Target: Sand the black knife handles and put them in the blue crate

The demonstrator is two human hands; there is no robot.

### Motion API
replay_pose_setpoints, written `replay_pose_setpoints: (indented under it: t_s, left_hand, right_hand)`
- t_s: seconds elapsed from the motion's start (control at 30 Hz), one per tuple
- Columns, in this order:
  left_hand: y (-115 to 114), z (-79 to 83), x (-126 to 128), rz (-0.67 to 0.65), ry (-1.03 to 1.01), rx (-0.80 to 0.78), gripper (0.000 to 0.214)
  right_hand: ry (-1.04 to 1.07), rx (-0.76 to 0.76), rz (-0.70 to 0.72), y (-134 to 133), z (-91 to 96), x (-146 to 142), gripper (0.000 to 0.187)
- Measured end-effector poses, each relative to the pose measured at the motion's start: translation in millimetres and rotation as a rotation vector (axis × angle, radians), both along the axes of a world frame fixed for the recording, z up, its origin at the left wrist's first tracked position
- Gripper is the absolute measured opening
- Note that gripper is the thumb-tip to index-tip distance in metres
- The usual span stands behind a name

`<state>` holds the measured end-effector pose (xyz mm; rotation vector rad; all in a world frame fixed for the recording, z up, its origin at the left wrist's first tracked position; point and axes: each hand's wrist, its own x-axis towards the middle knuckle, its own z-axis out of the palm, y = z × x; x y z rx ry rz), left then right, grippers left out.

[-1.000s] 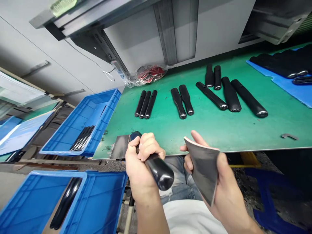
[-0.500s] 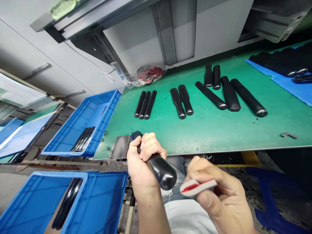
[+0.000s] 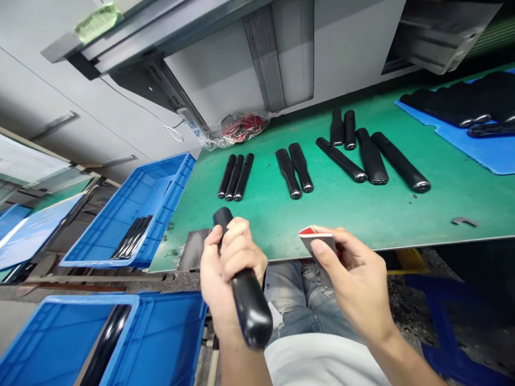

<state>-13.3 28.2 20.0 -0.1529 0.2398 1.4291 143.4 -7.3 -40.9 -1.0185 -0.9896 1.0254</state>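
My left hand [image 3: 225,273] is wrapped round a glossy black handle [image 3: 247,300], whose thick end points toward me and whose far end rises over the green table's [image 3: 362,214] front edge. My right hand [image 3: 350,279] pinches a small folded abrasive sheet [image 3: 316,238], red on one side and grey on the other, just right of the handle. A dark worn patch [image 3: 193,249] lies on the table edge beside my left hand.
Several black handles [image 3: 300,166] lie in groups across the green table. A blue mat [image 3: 475,139] at the far right carries more dark pieces. Blue crates [image 3: 132,209] with black handles stand at the left and lower left [image 3: 52,343]. A bag of red items [image 3: 241,126] lies at the back.
My right hand turned the sheet over from its grey face to its red side and lifted it toward the table edge. The left hand tilted the handle more upright.
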Motion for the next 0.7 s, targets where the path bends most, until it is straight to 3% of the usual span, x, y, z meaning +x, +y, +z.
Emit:
replay_pose_setpoints:
  t_s: [0.07,0.13,0.23,0.3,0.5,0.7]
  left_hand:
    - [0,0.8,-2,-0.062,0.04,0.114,0.012]
    - [1,1.0,-1,-0.075,0.085,0.153,0.021]
    - [3,-3.5,0,-0.11,0.095,0.115,0.032]
    - [5,-8.0,2,-0.157,0.082,0.058,0.041]
    - [9,-5.3,18,-0.145,0.2,-0.109,0.029]
    - [8,6.8,33,-0.159,0.292,-0.134,0.04]
  right_hand:
    - [0.157,-0.057,0.065,0,-8.8,4,0.02]
    - [0.251,-0.104,0.212,-6,-12.8,9,0.038]
    - [0.206,-0.125,0.423,-21,-11.1,15,0.06]
    - [0.107,-0.089,0.466,-31,-8.3,18,0.067]
    - [-0.401,0.384,0.346,-29,-4.7,28,0.039]
    - [-0.77,0.775,0.225,-28,-17.6,35,0.055]
